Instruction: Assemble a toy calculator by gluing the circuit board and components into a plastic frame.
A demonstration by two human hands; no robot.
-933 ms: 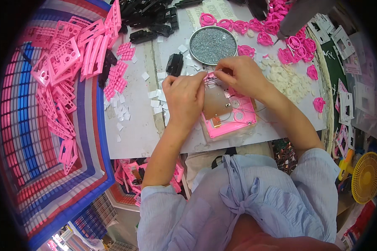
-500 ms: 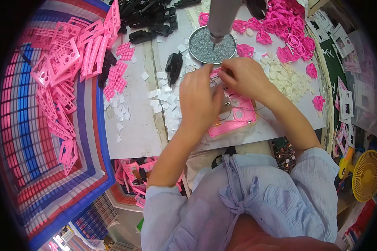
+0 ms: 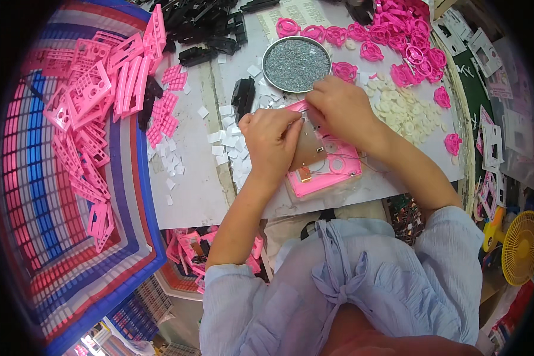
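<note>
A printed white paper sheet point(image 3: 299, 10) lies at the tabletop's point(image 3: 190, 196) far edge. Both hands, left hand point(image 3: 271, 142) and right hand point(image 3: 338, 110), pinch the pink casing point(image 3: 329, 172), now without the earlier grey tool overhead.

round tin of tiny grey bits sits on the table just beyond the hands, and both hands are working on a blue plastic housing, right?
Not quite. In the head view the plastic housing under the left hand and right hand is pink, not blue. The round tin does sit just beyond them.
</note>
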